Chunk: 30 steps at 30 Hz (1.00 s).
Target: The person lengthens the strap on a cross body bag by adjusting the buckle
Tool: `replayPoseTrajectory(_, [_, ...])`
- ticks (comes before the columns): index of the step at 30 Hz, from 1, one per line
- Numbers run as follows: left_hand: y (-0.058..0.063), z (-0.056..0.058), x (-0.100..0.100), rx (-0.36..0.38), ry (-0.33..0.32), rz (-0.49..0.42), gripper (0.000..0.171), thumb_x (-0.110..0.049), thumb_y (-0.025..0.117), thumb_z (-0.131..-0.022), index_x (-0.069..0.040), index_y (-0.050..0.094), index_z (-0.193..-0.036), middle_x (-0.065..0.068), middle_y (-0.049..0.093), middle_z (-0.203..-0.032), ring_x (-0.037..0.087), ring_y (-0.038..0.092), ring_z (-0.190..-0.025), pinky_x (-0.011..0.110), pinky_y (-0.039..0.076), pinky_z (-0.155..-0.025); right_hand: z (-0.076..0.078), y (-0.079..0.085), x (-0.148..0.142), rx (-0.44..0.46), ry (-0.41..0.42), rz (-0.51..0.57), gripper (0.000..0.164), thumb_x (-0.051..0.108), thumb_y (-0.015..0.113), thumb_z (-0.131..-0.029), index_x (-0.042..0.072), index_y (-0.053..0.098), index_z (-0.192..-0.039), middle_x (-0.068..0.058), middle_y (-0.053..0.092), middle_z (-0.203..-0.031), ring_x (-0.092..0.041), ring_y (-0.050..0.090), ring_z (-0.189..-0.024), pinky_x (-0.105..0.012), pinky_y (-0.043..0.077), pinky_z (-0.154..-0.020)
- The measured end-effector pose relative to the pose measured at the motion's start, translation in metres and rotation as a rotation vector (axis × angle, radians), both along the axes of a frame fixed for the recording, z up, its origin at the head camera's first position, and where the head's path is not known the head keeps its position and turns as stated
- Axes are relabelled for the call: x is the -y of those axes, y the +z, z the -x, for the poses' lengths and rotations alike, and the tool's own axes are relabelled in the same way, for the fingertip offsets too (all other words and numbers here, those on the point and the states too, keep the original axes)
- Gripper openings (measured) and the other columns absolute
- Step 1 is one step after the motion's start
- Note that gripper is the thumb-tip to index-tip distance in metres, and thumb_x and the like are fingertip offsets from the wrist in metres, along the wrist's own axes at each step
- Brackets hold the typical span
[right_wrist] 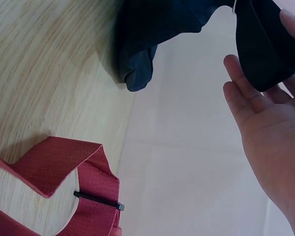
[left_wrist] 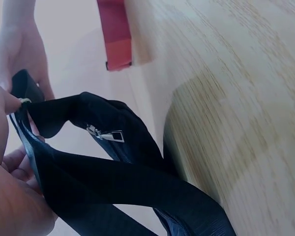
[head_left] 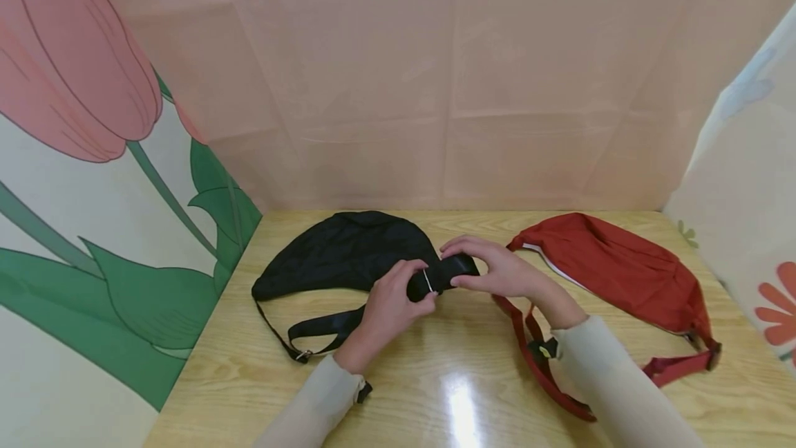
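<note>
- One black webbing strap point(head_left: 459, 266) is held up between the two hands, just in front of the right end of the black waist bag point(head_left: 348, 254).
- Left hand point(head_left: 390, 301) pinches the strap close to a slim metal slider point(head_left: 428, 280); right hand point(head_left: 505, 269) grips the loop between thumb and fingers.
- My judgement is that the strap adjustment is midway: a loop is formed, but it stands out wide, so drawing it to length seems left.
- Red waist bag point(head_left: 616, 268) lies at the right of the wooden table point(head_left: 423, 403), with no hand on it; if its strap is finished, I cannot tell.
- Fingers hide how the strap passes the slider. The right sleeve point(head_left: 606, 365) covers some red strap point(head_left: 519, 337), and the left sleeve point(head_left: 323, 393) partly covers a small black piece point(head_left: 364, 393), perhaps a buckle.
</note>
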<state>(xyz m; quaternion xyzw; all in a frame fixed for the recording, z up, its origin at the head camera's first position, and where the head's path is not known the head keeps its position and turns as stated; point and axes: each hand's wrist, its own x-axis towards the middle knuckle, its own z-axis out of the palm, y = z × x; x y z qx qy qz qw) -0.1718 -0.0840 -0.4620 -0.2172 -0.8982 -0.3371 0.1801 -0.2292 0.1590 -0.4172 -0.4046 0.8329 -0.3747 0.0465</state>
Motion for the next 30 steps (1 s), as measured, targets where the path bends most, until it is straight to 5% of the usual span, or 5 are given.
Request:
replayPoseTrajectory(9, [0.0006,-0.0023,0.0001,0.053,-0.015,-0.011,0.048,-0.027,0.078,-0.082,-0.012,0.062,-0.125,0.004,0.065,-0.117,0.016,0.066,-0.101,0.035,0.056,-0.087,0.0015,-0.0042,0.0065,0.015,0.054,-0.005,0.046,0.033,0.076,-0.092,0.016,0.063,-0.132,0.001,0.060,-0.134,-0.021,0.057,-0.120,-0.046,0.049,-0.099])
replayPoseTrajectory(20, [0.0009,-0.0037,-0.0013,0.150,-0.011,-0.034,0.049,-0.029,0.075,-0.085,-0.014,0.059,-0.129,0.001,0.062,-0.120,0.016,0.063,-0.102,0.036,0.053,-0.088,-0.0017,-0.0041,0.0071,0.014,0.014,-0.028,0.039,0.035,0.074,-0.093,0.025,0.064,-0.130,0.006,0.064,-0.126,-0.015,0.060,-0.110,-0.038,0.051,-0.092])
replayPoseTrajectory(30, [0.0002,-0.0044,-0.0006,0.156,-0.043,-0.034,0.049,-0.039,0.073,-0.092,-0.018,0.059,-0.135,-0.001,0.060,-0.120,0.012,0.061,-0.101,0.033,0.053,-0.086,-0.0049,-0.0020,0.0058,0.035,-0.013,-0.020,0.038,0.036,0.074,-0.093,0.025,0.064,-0.129,0.006,0.066,-0.122,-0.014,0.061,-0.102,-0.035,0.051,-0.088])
